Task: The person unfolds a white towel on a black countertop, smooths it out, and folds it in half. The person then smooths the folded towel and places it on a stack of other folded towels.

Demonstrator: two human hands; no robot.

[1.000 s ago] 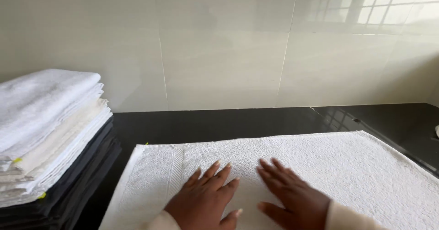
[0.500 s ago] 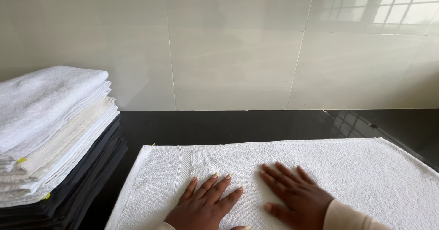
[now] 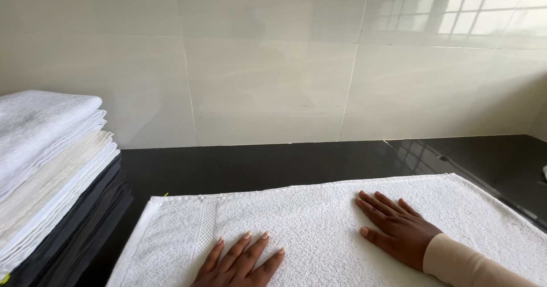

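**Towel laid flat, both hands pressed open on it**

The white towel lies spread across the lower centre and right of the frame on the black surface, its woven band running near its left edge. Left hand, at the lower centre, rests palm down with fingers spread and flat; it grips nothing. Right hand, at the lower right, lies likewise flat and open on the cloth, sleeve showing at the wrist. The two hands sit well apart.

Handling judgement: the terry cloth looks soft, limp and light, with a rough pile unlikely to slip under the palms. It would not hold shape if lifted by the middle; corners or a hemmed edge offer the firmest hold.

A stack of folded towels, white over dark, stands at the left of the frame, apart from the spread towel.
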